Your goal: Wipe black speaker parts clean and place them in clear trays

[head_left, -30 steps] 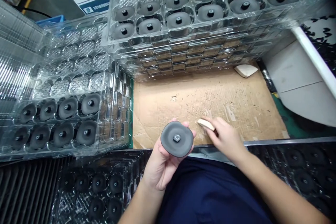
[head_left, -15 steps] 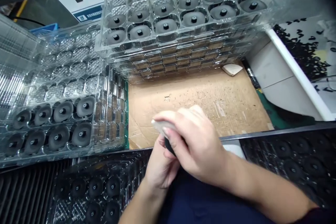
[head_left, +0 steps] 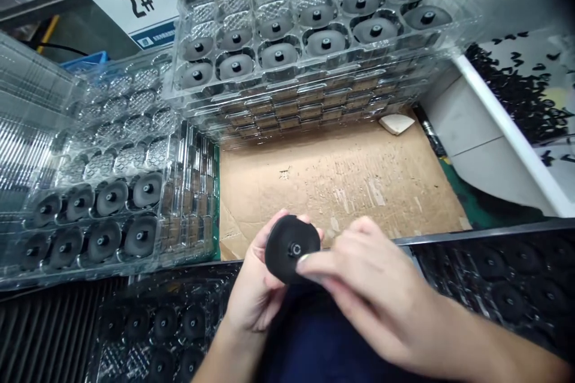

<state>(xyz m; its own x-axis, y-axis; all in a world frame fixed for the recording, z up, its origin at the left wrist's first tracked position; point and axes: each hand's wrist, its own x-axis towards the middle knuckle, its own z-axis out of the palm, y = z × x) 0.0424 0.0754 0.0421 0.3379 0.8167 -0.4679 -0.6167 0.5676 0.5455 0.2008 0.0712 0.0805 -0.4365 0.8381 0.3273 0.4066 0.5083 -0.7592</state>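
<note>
A black round disc with a small raised hub [head_left: 287, 248] is gripped at its edge by my left hand [head_left: 254, 290], its hub side facing up. My right hand [head_left: 368, 287] is closed at the disc's lower right, one fingertip close to the hub. Whatever is pinched under those right fingers, if anything, is hidden. Both hands are in front of the brown cardboard sheet [head_left: 251, 191], near the bench edge.
Clear trays of similar dark discs are stacked at the back [head_left: 287, 81] and on the left [head_left: 179, 203]. Black trays [head_left: 211, 305] lie low in front. A white bin [head_left: 507, 125] with many small black pieces stands right. A pale wedge [head_left: 398, 124] rests on the cardboard.
My right hand has moved off the top of the disc to its lower right. The disc, mostly covered before, now shows its hub side in my left hand.
</note>
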